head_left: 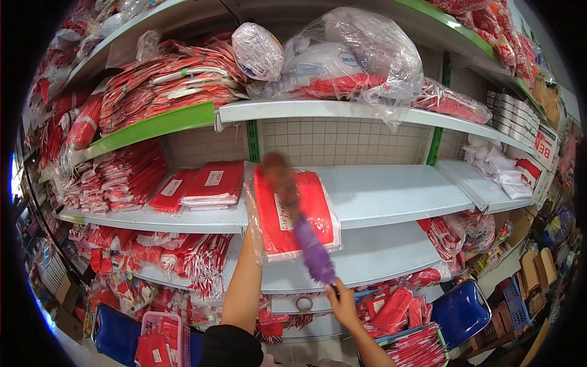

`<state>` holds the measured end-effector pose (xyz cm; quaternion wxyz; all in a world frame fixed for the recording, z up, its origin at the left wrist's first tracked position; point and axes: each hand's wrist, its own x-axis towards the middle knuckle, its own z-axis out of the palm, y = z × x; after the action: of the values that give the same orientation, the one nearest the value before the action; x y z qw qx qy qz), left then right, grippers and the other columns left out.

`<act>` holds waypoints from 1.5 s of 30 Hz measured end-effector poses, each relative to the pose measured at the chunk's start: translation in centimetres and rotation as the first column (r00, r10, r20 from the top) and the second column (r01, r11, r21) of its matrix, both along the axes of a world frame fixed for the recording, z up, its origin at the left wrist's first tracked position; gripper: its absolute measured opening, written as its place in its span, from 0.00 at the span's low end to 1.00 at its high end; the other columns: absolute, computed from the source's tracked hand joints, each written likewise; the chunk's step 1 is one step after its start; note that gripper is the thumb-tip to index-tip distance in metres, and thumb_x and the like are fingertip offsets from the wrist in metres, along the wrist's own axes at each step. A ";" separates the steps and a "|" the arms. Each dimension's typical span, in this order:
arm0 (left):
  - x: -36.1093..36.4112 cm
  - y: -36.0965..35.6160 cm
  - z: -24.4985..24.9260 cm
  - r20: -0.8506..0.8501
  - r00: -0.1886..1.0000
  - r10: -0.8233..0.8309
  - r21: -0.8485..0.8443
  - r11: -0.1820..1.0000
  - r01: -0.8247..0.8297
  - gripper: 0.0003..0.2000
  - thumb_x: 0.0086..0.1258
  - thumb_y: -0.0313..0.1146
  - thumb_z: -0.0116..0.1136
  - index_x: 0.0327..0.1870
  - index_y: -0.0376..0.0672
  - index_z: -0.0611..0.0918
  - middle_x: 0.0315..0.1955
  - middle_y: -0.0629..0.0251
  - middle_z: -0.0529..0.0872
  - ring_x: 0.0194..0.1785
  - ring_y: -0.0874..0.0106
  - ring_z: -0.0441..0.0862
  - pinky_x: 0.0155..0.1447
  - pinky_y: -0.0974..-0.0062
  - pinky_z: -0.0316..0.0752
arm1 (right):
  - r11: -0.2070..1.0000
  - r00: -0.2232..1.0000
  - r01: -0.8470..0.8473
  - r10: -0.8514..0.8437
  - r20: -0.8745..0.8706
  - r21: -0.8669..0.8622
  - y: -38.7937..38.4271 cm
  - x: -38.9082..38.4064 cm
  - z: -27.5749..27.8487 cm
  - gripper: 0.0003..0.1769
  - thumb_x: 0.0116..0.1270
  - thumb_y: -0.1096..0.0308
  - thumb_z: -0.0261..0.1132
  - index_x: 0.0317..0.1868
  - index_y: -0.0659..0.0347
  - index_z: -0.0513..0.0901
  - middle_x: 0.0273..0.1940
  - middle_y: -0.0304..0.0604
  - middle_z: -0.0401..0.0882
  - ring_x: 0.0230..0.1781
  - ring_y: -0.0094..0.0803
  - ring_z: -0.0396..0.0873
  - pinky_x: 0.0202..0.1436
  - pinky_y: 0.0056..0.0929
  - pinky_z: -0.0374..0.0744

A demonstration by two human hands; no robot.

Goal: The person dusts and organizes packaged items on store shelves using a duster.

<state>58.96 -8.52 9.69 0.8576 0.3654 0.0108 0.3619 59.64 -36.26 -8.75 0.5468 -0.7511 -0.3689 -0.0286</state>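
Note:
A clear plastic packet of red cloth with a handwritten label is held up before the middle shelf's front edge. My left forearm reaches up behind it; that hand supports it from the back, fingers hidden. Lower right, my right hand is closed around the handle of a feather duster. The duster's purple part crosses the packet's front, and its brown upper end is blurred by motion. Left of the packet, labelled red cloth packets lie stacked on the shelf.
The middle shelf extends right towards white bagged items. Bagged red goods fill the upper shelf. Below are a roll of tape, a pink basket and blue chairs at both sides.

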 end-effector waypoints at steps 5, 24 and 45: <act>-1.0 -0.1 1.7 0.004 0.998 0.067 0.000 0.998 -0.067 0.27 0.66 0.58 0.51 0.53 0.44 0.75 0.46 0.56 0.81 0.48 0.63 0.79 0.53 0.65 0.76 | 0.999 0.996 0.028 -0.026 -0.086 0.027 -1.0 0.6 5.2 0.12 0.70 0.63 0.56 0.37 0.65 0.72 0.14 0.39 0.69 0.13 0.23 0.67 0.18 0.27 0.65; -4.2 -10.2 4.6 -0.168 0.941 -0.295 0.149 0.936 0.320 0.28 0.67 0.59 0.48 0.54 0.43 0.74 0.44 0.61 0.80 0.45 0.69 0.79 0.49 0.66 0.76 | 0.745 0.682 -0.255 0.590 -0.432 0.616 5.5 1.1 15.4 0.18 0.69 0.56 0.57 0.51 0.60 0.70 0.25 0.30 0.67 0.11 0.14 0.57 0.12 0.16 0.57; -5.0 -6.6 -0.1 -0.529 0.819 -0.222 0.193 0.908 0.371 0.26 0.59 0.38 0.68 0.53 0.30 0.74 0.41 0.56 0.83 0.43 0.69 0.83 0.49 0.73 0.79 | 0.591 0.290 -0.115 0.789 -0.542 0.798 2.5 4.9 8.6 0.12 0.70 0.59 0.55 0.43 0.60 0.71 0.27 0.34 0.71 0.10 0.16 0.60 0.10 0.17 0.59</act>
<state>54.00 -15.15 9.61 0.8094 0.5634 0.1202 0.1140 64.51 -33.76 -0.18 0.8452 -0.2699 -0.2136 0.4088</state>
